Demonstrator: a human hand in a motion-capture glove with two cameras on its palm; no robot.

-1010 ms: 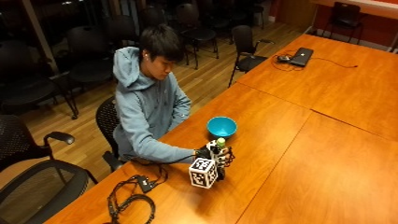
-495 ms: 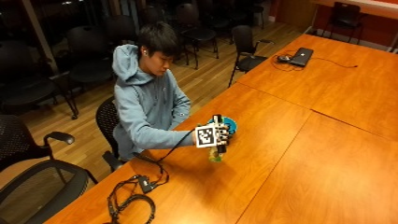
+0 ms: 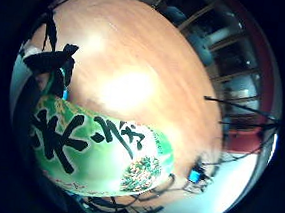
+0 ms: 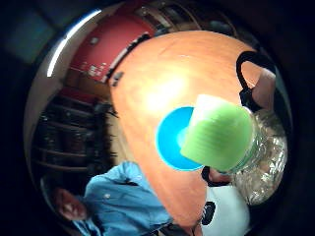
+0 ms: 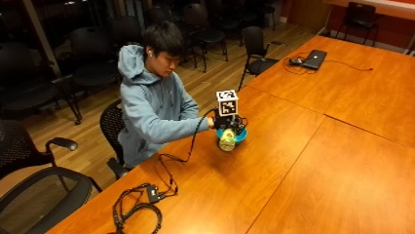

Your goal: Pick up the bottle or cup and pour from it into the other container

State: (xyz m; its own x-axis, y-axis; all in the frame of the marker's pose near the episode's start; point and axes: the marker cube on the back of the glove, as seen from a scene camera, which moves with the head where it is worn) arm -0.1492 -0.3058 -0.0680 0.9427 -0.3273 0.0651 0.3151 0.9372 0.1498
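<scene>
Green label and a light green cap mark the clear plastic bottle (image 5: 227, 142) that the gloved right hand (image 5: 227, 123) holds over the table (image 5: 311, 161). In the outside view the hand is lifted up above the wooden table, and the bottle hangs down below it, tipped over. The fingers are curled round the bottle's body. The bottle's cap (image 4: 220, 135) end sits right in front of the round blue bowl (image 5: 240, 137), which rests on the table just under and behind the hand.

From the thumb side of the palm, the green cap fills the middle and partly covers the blue bowl (image 4: 172, 137) beyond it. The cap is on the bottle. The clear, crinkly bottle wall (image 4: 263, 157) runs back toward the palm, very close to it.

From the little finger side of the palm, the bottle's green label (image 3: 96, 150) with big black writing lies right across the palm, with the brown table (image 3: 135, 76) past it.

The person in a grey-blue hooded top (image 5: 152, 109) sits at the table edge. A black cable bundle (image 5: 139, 207) lies on the table, well apart from the hand. A dark laptop (image 5: 314, 58) lies far off on the table.
</scene>
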